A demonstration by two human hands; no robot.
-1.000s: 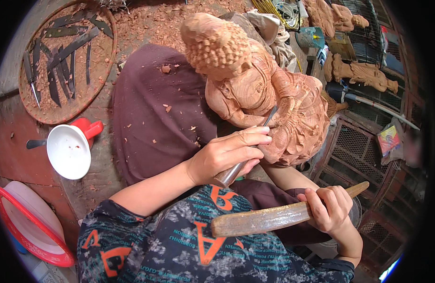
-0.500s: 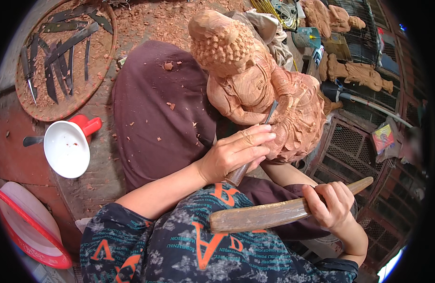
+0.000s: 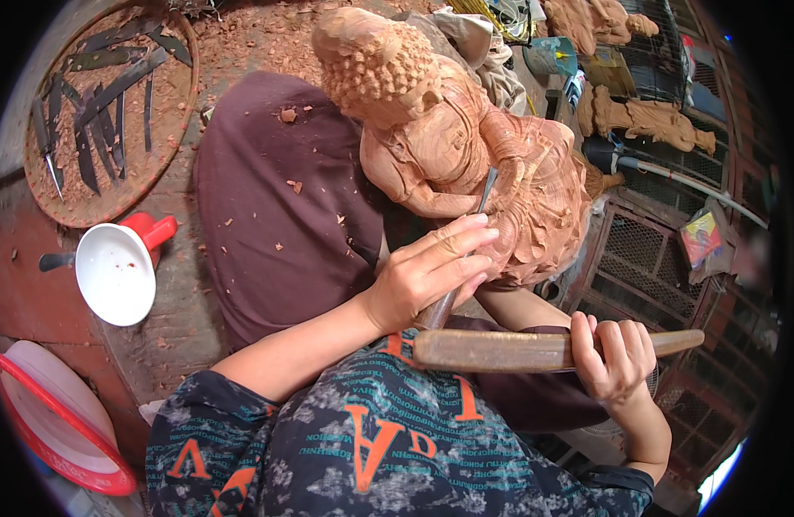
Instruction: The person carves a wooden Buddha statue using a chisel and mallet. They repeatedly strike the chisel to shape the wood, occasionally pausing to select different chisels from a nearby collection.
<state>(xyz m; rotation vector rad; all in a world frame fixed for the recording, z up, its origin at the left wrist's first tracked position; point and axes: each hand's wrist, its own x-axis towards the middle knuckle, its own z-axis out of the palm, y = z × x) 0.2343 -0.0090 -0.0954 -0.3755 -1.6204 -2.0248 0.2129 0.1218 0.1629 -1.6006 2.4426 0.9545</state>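
Observation:
A carved wooden statue with a knobbly curled head leans tilted beyond my lap. My left hand is closed round a chisel; its narrow metal blade points away from me and its tip meets the statue's lap folds. Most of the chisel's middle is hidden under my fingers. My right hand grips a long wooden mallet by its thin end. The mallet's thick end is right at the butt of the chisel handle; whether they touch I cannot tell.
At the far left a round woven tray carries several blades. Nearer are a white bowl by a red mug and a red-rimmed basin. Smaller carved figures lie at the right beside metal mesh panels. Wood chips litter the floor.
My right hand has raised the mallet away from my body, bringing its thick end up to the chisel's butt. The left hand keeps its hold on the chisel. The view has shifted slightly.

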